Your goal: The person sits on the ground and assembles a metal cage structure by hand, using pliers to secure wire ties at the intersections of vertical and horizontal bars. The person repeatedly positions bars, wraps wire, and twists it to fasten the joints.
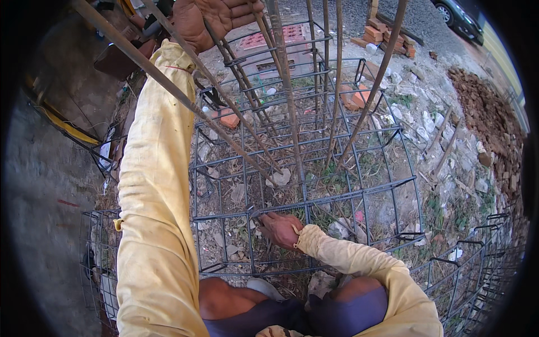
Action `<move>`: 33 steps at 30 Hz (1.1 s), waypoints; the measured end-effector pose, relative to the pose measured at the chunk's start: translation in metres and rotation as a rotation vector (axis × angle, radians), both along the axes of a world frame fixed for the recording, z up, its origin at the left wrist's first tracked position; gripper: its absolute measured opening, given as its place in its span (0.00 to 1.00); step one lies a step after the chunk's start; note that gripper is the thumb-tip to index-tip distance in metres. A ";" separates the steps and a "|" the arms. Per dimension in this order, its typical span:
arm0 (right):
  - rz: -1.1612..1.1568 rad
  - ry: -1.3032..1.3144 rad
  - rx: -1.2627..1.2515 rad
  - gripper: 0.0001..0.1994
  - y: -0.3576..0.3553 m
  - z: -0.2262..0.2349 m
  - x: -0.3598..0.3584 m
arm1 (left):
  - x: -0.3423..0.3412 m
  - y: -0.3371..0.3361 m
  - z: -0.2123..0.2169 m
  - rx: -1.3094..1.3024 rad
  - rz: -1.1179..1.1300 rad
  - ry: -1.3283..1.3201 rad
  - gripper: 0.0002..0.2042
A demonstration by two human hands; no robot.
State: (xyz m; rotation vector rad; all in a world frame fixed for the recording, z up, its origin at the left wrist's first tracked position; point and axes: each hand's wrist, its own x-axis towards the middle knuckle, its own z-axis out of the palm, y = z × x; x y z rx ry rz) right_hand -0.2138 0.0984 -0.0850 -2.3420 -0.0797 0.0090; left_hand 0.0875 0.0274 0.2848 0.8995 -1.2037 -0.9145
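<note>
A cage of dark steel rebar (337,195) lies in front of me, made of long bars and square stirrups. Several loose-looking rods rise steeply out of it, among them a thick rusty rod (289,95) in the middle. My left hand (205,23) is raised at the far top, palm showing and fingers stretched out beside the upright rods; the top edge cuts it off. My right hand (281,230) is low at the near crossbar, with its fingers closed at a bar crossing. Whatever it pinches there is too small to make out.
Another rebar cage (460,253) stands at the right, and more mesh (101,247) at the left. Farther off are stacked bricks (387,36), a pink perforated block (275,36), a parked car (457,19) and a heap of reddish soil (488,112). Stones and rubble litter the ground.
</note>
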 end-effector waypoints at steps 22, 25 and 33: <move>-0.391 0.114 1.113 0.15 -0.153 0.196 -0.044 | 0.001 -0.003 -0.006 -0.097 0.080 0.156 0.38; -0.395 0.102 0.989 0.15 -0.157 0.193 -0.018 | -0.001 -0.001 -0.005 -0.086 0.087 0.147 0.39; -0.516 0.337 0.383 0.22 -0.148 0.236 0.018 | -0.008 0.004 -0.004 -0.035 0.072 0.107 0.40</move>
